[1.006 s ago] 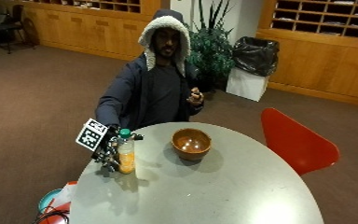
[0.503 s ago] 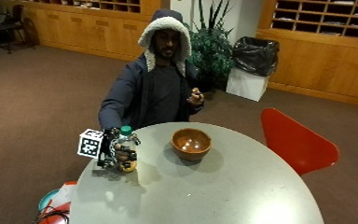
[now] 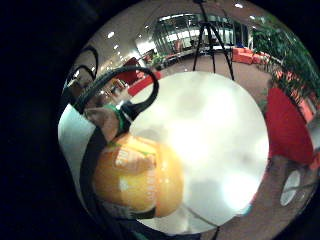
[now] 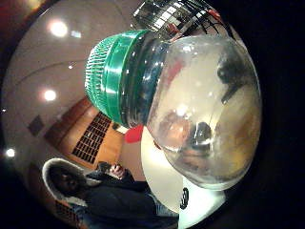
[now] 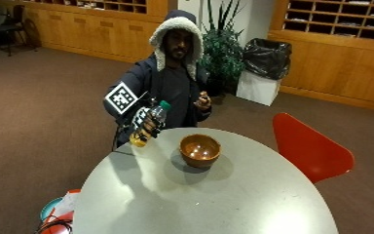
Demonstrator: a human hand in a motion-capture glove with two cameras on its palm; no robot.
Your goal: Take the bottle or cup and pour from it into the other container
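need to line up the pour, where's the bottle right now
In the outside view the bottle is held by the gloved right hand, tilted above the table's edge, beside the wooden bowl.

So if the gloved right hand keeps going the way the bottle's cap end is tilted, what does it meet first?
Probably the wooden bowl. The right hand holds the bottle above the table edge, cap tilted toward the bowl with nothing between them; depth is uncertain.

The right hand (image 5: 145, 127) covers the middle of the bottle (image 5: 149, 126) in the outside view, so the label there is hidden. The label's print is too blurred to read in the little finger view. The bowl (image 5: 200, 150) holds contents that cannot be told. The surface (image 5: 239, 204) is cut off by the lower edge.
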